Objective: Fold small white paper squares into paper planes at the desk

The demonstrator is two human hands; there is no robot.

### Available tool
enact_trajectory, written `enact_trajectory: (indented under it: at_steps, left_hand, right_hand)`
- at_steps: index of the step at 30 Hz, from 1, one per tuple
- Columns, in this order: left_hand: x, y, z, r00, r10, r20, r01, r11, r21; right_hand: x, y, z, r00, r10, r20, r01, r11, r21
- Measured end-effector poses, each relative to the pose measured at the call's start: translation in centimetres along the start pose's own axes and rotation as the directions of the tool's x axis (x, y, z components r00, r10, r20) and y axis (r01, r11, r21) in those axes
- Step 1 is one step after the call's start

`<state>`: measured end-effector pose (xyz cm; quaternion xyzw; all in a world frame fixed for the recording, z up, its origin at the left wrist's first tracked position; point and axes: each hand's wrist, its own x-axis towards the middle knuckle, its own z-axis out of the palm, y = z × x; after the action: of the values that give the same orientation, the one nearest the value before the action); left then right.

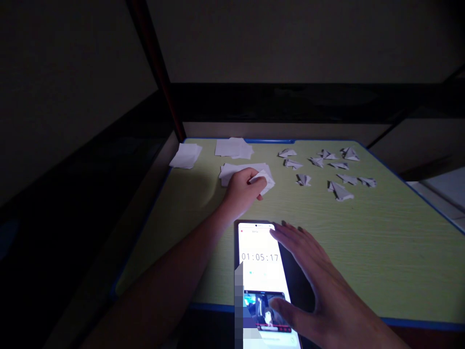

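My left hand [244, 186] is closed around a folded piece of white paper [267, 186], pinched between thumb and fingers. It is over a stack of white paper sheets [228, 172] near the middle of the table. My right hand [319, 281] has its fingers spread beside a lit phone [258, 274] at the near edge. The thumb reaches over a small video picture on the screen, and a fingertip is by the phone's top right corner; I cannot tell how firmly they touch. A running-clock display reads 01:05:17.
Two more stacks of paper, one at the far left [184, 156] and one at the back [228, 147], lie on the green table [381, 261] with blue edging. Several folded paper pieces [340, 192] are scattered at the back right. Walls rise close behind and on the left.
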<state>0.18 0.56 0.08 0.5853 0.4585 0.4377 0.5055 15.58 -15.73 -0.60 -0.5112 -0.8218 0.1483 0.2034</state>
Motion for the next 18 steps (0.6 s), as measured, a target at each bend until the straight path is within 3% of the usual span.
enact_trajectory:
  at_steps: [18]
  left_hand:
    - [0.27, -0.5, -0.06, 1.0, 0.006, 0.0, -0.006, 0.999, 0.053]
  right_hand:
    - [-0.1, 0.03, 0.07, 1.0, -0.022, -0.019, 0.022, 1.0, -0.009]
